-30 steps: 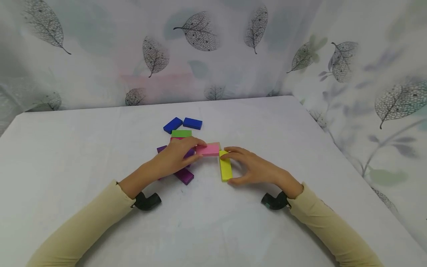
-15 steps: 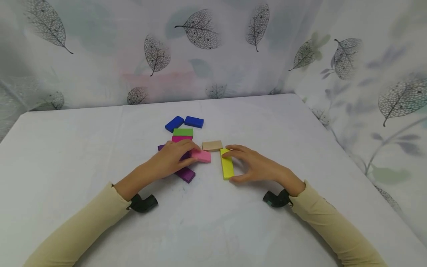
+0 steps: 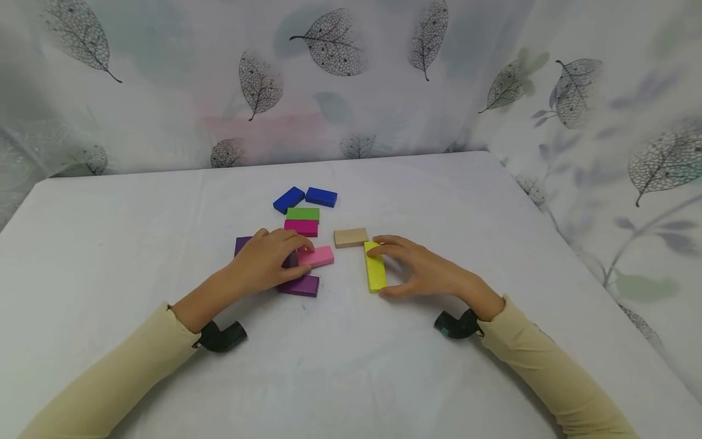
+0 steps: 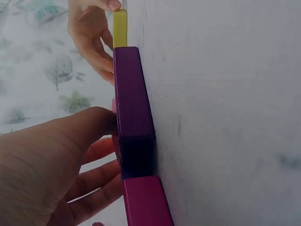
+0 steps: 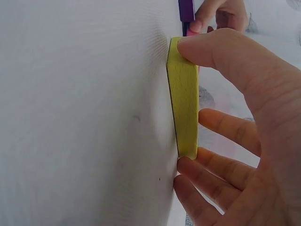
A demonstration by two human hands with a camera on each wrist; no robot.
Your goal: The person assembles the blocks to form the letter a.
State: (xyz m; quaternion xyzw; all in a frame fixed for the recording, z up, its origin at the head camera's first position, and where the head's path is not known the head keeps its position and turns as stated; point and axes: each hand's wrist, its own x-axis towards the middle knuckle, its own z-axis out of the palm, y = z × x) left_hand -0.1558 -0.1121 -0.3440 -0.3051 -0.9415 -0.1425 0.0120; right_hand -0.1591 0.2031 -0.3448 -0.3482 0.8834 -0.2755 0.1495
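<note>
In the head view my left hand (image 3: 267, 261) pinches a pink block (image 3: 319, 256) between thumb and fingers. Purple blocks (image 3: 300, 286) lie under and beside this hand, partly hidden by it; the left wrist view has one purple block (image 4: 133, 89) close by the thumb. My right hand (image 3: 422, 268) spans a yellow block (image 3: 375, 268) lengthwise, thumb at its near end and fingers at its far end. The right wrist view shows the thumb on one end of the yellow block (image 5: 184, 99) and fingertips at the other. A tan block (image 3: 350, 238) lies just beyond the yellow one's far end.
Behind the left hand lie a magenta block (image 3: 301, 228) and a green block (image 3: 303, 214), then two blue blocks (image 3: 321, 197). The white table (image 3: 351, 366) meets a leaf-print curtain (image 3: 181, 91) at the back and right.
My left hand has drawn the pink block leftward, away from the tan block, which now shows fully. Purple blocks have shifted left and turned. The right hand stays at the yellow block.
</note>
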